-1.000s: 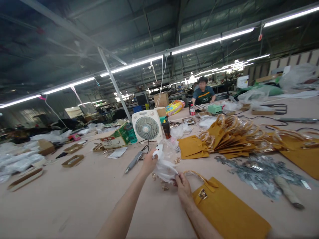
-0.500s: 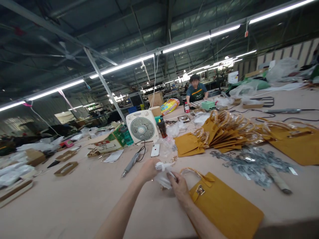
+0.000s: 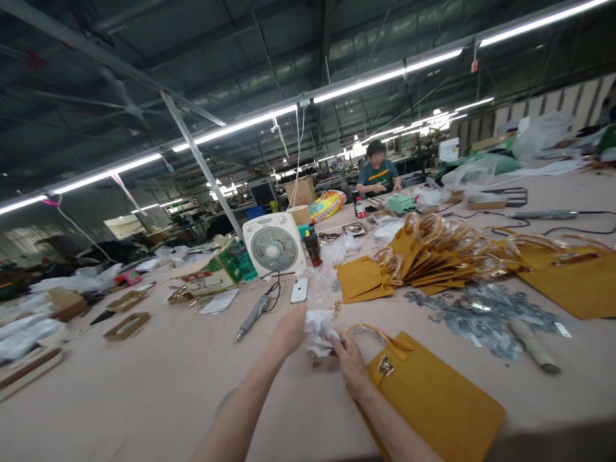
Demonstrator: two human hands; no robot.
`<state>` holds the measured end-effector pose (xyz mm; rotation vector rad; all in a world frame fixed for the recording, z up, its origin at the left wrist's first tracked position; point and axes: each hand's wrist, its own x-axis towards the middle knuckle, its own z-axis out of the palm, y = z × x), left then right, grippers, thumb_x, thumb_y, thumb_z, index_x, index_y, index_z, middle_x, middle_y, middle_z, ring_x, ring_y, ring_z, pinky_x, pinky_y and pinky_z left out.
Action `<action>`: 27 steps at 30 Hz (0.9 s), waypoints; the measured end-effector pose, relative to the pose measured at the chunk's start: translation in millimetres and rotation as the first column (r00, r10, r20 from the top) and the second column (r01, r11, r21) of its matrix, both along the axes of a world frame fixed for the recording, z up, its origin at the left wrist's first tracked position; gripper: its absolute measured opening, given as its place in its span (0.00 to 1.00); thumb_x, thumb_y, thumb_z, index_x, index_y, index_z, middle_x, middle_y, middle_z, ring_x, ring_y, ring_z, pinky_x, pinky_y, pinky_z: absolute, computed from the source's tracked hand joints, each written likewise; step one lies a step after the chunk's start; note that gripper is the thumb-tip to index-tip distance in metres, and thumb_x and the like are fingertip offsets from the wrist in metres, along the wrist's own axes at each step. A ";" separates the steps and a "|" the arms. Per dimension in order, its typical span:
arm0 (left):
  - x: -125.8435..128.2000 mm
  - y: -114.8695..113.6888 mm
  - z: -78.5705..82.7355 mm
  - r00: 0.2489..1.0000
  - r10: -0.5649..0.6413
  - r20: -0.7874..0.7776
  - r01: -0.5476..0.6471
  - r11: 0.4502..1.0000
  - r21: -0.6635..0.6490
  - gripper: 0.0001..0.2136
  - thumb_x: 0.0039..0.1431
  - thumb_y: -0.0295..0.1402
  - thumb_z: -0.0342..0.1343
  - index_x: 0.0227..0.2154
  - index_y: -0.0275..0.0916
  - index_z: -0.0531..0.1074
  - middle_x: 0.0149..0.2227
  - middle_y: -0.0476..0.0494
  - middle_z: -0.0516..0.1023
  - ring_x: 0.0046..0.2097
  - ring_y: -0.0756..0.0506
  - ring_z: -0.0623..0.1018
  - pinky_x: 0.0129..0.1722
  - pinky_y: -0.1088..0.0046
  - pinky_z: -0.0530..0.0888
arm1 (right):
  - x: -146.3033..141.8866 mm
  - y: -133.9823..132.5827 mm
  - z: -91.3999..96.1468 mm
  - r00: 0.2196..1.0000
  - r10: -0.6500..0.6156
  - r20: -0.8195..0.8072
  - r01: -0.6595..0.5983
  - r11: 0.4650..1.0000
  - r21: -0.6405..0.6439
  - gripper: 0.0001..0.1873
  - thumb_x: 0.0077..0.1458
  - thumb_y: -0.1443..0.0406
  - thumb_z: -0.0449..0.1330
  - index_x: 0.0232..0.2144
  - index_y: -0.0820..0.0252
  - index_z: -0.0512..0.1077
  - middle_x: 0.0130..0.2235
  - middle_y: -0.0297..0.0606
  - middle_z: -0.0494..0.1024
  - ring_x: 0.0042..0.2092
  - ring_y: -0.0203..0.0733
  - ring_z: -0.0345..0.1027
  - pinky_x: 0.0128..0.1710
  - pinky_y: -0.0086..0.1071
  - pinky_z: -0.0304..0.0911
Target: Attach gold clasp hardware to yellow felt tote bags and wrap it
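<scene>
A crumpled white plastic bag [image 3: 318, 327] is stretched between my two hands above the table. My left hand [image 3: 290, 330] grips its left side, with the fingertips partly hidden behind the plastic. On the other side my right hand [image 3: 350, 360] pinches the bag's edge. Small gold-coloured metal pieces [image 3: 315, 361] show just below it; whether they lie on the table or in the bag I cannot tell. Beside my right forearm lies a mustard-yellow handbag [image 3: 433, 391], flat, with a looped handle and a shiny metal clasp near its top.
An electric screwdriver [image 3: 253, 319] and a white phone [image 3: 299, 290] lie beyond my left hand, before a box fan [image 3: 275, 245]. Rightward are stacked yellow bags [image 3: 428, 256], a heap of grey metal-looking pieces [image 3: 481, 314] and a roll [image 3: 534, 346]. A co-worker [image 3: 378, 173] is across the table.
The plastic bag has been pulled wider and sits slightly lower and to the right. My right hand has shifted a little to the right; both hands still hold the plastic.
</scene>
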<state>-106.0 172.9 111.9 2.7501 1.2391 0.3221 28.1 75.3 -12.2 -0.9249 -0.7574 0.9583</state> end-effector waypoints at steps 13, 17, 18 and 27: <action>-9.2 3.2 -12.4 0.907 -0.117 0.405 0.206 0.962 -0.182 0.10 0.55 0.37 0.64 0.38 0.37 0.76 0.33 0.44 0.81 0.35 0.43 0.78 0.34 0.71 0.72 | -3.1 -0.1 4.0 0.993 -0.009 -0.114 0.009 1.000 0.006 0.30 0.46 0.46 0.72 0.44 0.60 0.80 0.40 0.44 0.84 0.41 0.53 0.79 0.42 0.44 0.75; -4.8 -1.5 -12.3 0.914 -0.141 0.380 0.213 0.965 -0.153 0.05 0.54 0.32 0.62 0.29 0.39 0.73 0.29 0.46 0.78 0.32 0.45 0.75 0.32 0.72 0.68 | -2.0 2.6 0.9 0.995 -0.020 -0.098 0.022 0.999 0.027 0.25 0.47 0.47 0.71 0.40 0.60 0.80 0.36 0.42 0.84 0.39 0.51 0.77 0.40 0.40 0.73; -2.3 -2.5 -12.3 0.917 -0.146 0.371 0.209 0.968 -0.136 0.04 0.53 0.30 0.61 0.27 0.39 0.71 0.29 0.47 0.77 0.32 0.45 0.74 0.33 0.72 0.67 | -1.6 3.3 0.0 0.995 -0.026 -0.097 0.029 0.999 0.030 0.24 0.48 0.48 0.71 0.39 0.60 0.80 0.37 0.41 0.84 0.39 0.50 0.77 0.41 0.39 0.72; 7.3 5.8 -2.6 0.890 -0.043 0.454 0.016 0.998 0.064 0.19 0.49 0.22 0.55 0.45 0.40 0.72 0.44 0.41 0.78 0.47 0.40 0.77 0.48 0.64 0.71 | -1.1 5.4 -2.3 0.990 -0.081 -0.119 0.089 0.994 0.064 0.30 0.48 0.49 0.71 0.50 0.57 0.76 0.53 0.47 0.81 0.55 0.54 0.74 0.58 0.47 0.67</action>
